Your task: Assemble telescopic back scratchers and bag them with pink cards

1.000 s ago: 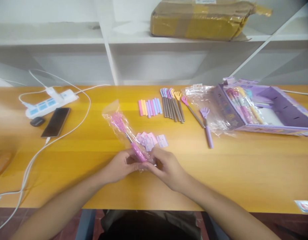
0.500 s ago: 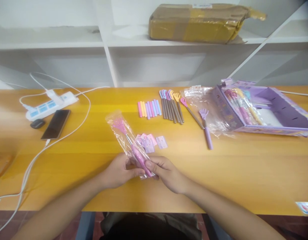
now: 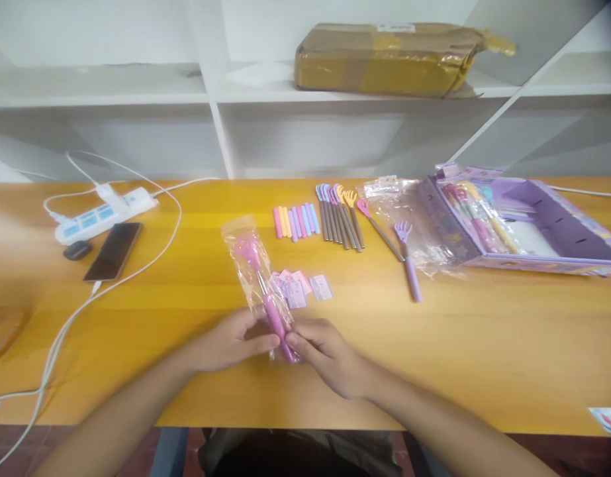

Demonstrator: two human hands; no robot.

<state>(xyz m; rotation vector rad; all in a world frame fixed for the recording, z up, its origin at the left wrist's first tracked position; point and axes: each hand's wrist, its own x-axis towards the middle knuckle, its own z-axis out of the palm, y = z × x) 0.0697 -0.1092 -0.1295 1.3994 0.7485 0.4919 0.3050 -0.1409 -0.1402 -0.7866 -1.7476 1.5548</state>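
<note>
Pink scratcher in clear bag, handle gripped by fingers of right hand and seemingly left hand, keeping it steady

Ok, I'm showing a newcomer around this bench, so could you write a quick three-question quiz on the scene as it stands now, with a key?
1. True or false: the left hand and right hand hold a pink claw-headed tool inside a clear bag.
2. Which lie just right of the short coloured sticks, as the picture shows it? (a) white cables (b) metal rods with clawed heads (c) a cardboard parcel
3. Fill the gap: the open box at the far right, with bagged tools in it, is coloured ____.

Key: 1. True. 2. b. 3. Purple.
</note>
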